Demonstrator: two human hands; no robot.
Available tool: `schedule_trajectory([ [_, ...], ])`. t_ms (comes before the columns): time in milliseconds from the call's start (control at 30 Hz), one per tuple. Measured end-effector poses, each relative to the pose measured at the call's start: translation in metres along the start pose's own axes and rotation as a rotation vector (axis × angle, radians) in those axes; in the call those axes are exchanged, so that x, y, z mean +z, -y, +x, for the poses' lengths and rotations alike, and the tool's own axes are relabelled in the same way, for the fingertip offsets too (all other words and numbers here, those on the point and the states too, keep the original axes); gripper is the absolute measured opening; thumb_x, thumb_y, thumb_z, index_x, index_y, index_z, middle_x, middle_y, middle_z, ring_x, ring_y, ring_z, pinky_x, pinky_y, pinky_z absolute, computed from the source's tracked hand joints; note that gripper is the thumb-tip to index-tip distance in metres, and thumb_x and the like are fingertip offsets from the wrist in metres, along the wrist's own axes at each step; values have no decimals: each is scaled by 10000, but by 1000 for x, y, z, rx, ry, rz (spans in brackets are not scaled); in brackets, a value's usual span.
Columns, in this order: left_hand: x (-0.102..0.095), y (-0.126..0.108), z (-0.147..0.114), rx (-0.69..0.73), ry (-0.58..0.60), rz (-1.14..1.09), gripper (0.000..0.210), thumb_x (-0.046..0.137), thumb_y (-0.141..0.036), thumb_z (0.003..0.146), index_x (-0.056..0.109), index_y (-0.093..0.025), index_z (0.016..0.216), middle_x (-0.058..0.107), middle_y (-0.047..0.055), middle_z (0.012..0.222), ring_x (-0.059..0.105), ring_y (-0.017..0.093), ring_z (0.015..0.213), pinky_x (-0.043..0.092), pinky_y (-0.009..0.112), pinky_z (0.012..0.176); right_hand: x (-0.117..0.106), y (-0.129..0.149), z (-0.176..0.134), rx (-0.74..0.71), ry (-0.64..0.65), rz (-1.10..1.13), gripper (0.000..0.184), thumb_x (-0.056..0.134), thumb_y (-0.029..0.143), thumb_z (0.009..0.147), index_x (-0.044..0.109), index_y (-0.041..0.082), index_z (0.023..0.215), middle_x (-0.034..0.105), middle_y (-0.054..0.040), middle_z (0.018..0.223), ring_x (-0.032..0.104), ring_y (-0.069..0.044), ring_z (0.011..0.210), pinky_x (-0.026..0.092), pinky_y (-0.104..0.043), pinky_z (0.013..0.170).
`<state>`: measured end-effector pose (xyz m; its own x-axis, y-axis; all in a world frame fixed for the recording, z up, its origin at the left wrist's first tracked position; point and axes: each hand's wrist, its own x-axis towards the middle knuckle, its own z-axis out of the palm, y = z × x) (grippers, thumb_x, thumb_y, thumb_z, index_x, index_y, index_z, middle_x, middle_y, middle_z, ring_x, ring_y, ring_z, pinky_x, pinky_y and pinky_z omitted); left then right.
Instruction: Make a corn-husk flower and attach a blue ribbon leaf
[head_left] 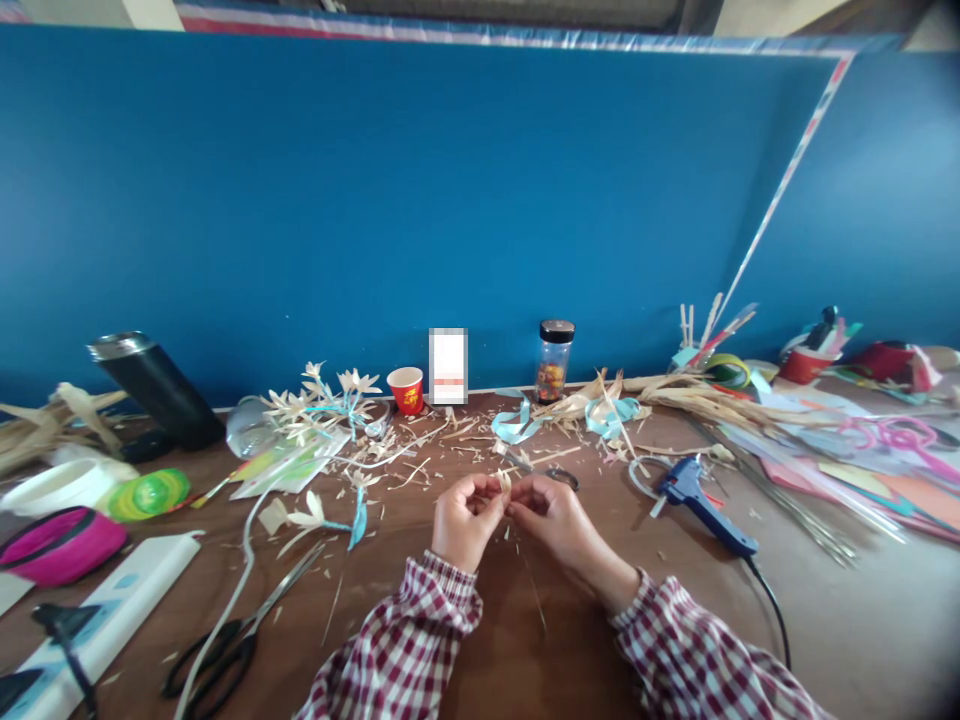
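In the middle of the table, my left hand (469,515) and my right hand (555,525) meet fingertip to fingertip, both closed. A small cream petal-like piece of dried husk (505,483) shows between them, pinched by both. A thin pale strand (536,590) runs below the fingers; whether it joins the piece I cannot tell. Just beyond my right hand lies a small pair of scissors (561,477), partly hidden. To the left of my left hand rests a husk flower (309,515) with a stem wrapped in light blue ribbon (358,520).
Large black-handled scissors (232,645), a white power strip (120,600) and its cable lie left. A blue glue gun (709,510) with a black cord sits right. Husk flowers (330,400), a red paper cup (406,392), a jar (553,365) and husk strips (682,390) stand behind. Scraps litter the tabletop.
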<state>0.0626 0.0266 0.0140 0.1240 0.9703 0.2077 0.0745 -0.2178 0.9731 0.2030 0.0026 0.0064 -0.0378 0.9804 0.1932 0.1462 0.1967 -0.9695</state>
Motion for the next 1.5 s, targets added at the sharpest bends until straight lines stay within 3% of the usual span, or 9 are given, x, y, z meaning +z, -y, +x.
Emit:
schedule_trajectory([
  [300, 0, -4, -5, 149, -71, 172, 79, 616, -240, 693, 613, -161, 692, 615, 0, 608, 461, 75, 437, 388, 184, 435, 1, 2, 1, 57, 11, 93, 184, 644, 304, 714, 607, 152, 812, 649, -28, 728, 588, -145, 665, 447, -247, 586],
  [600, 0, 0, 0, 14, -69, 41, 221, 689, -346, 631, 626, -141, 685, 638, 26, 607, 521, 107, 476, 402, 198, 433, -2, 8, -1, -27, 11, -40, 161, 610, 300, 748, 624, 157, 821, 654, -37, 745, 590, -154, 679, 456, -255, 599],
  [833, 1, 0, 0, 46, -83, -29, 184, 702, -305, 620, 620, -144, 649, 655, 29, 650, 546, 106, 516, 436, 205, 487, -2, 10, 0, 58, 15, 22, 187, 638, 307, 712, 612, 148, 808, 643, -19, 694, 581, -140, 636, 447, -239, 563],
  [967, 1, -3, 0, -77, -55, -155, 194, 712, -312, 607, 621, -150, 663, 629, 0, 569, 547, 102, 490, 419, 193, 463, 0, 6, 1, 43, 7, 28, 164, 636, 285, 716, 614, 149, 805, 640, -22, 702, 579, -139, 645, 442, -238, 575],
  [1167, -4, -5, 3, -231, 14, -185, 226, 725, -331, 582, 629, -145, 668, 568, -42, 479, 419, 53, 361, 309, 170, 356, 0, 5, -1, 8, 19, -12, 156, 620, 280, 731, 618, 150, 818, 646, -29, 728, 579, -144, 659, 441, -243, 581],
  [1500, -1, -1, 2, -140, -51, -152, 208, 730, -307, 578, 608, -148, 636, 600, -20, 553, 452, 60, 412, 332, 170, 386, -1, 6, -1, 16, 28, -33, 152, 608, 266, 744, 613, 144, 835, 650, -37, 739, 583, -149, 668, 441, -239, 582],
])
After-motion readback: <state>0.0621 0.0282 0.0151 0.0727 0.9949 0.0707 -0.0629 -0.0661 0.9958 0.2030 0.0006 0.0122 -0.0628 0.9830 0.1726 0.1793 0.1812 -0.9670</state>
